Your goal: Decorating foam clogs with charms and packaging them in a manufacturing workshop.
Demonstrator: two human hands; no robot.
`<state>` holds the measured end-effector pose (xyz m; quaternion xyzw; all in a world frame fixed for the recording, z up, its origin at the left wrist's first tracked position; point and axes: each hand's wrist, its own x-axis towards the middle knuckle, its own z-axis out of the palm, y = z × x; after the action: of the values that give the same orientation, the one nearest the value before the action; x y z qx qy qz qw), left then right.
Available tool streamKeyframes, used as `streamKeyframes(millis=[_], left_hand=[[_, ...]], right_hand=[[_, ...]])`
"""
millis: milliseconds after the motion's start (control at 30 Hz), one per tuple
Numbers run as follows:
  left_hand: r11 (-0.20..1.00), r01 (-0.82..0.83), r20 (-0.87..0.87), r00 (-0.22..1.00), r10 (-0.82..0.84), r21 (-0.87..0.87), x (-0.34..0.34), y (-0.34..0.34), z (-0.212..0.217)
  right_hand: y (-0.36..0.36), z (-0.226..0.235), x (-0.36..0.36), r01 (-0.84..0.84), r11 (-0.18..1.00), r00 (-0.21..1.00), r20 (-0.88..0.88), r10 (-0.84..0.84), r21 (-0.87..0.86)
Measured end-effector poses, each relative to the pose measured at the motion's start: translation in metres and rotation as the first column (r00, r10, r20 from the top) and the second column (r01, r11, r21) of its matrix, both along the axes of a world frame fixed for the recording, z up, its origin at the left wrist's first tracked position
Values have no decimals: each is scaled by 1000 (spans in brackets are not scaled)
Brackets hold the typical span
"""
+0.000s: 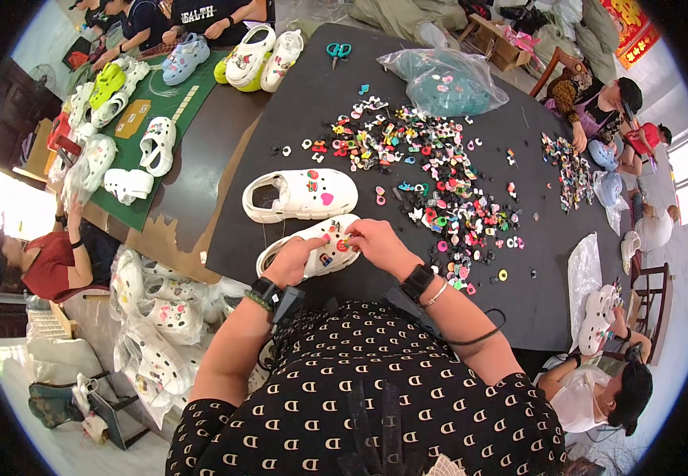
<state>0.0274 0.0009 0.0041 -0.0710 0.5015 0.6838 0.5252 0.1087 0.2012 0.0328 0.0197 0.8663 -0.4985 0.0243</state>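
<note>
A white clog (316,229) with holes and several charms lies on the black table just before me. My left hand (288,260) grips its side, the thumb pressing on the upper beside a pink charm. My right hand (379,242) is closed, fingertips pinched at a red charm (342,245) near the toe; the fingers partly hide it. Right behind, apart from my hands, sits a second white clog (336,184) with a pink heart and red charms on its upper.
Loose colourful charms (447,170) spread over the table's middle. Farther back are a clear bag (447,83) of teal pieces and teal scissors (338,52). Bagged white clogs (161,353) are piled at my left. Several people work around the tables, one handling white clogs (597,317) at right.
</note>
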Motion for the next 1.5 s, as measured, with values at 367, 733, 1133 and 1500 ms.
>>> streamKeyframes(millis=[367, 733, 1133, 1500], left_hand=[[999, -9, -47, 999, 7, -49, 2, 1, -2], [995, -2, -71, 997, -5, -101, 1, 3, 0], [986, -11, -44, 999, 3, -169, 2, 2, 2], [987, 8, -45, 999, -15, -162, -1, 6, 5]], right_hand=[[-14, -9, -25, -25, 972, 994, 109, -1, 235], [-18, -17, -28, -5, 883, 996, -81, 49, 468], [-23, 2, -49, 17, 788, 1000, 8, -28, 615], [-15, -20, -53, -79, 905, 985, 173, 6, 418]])
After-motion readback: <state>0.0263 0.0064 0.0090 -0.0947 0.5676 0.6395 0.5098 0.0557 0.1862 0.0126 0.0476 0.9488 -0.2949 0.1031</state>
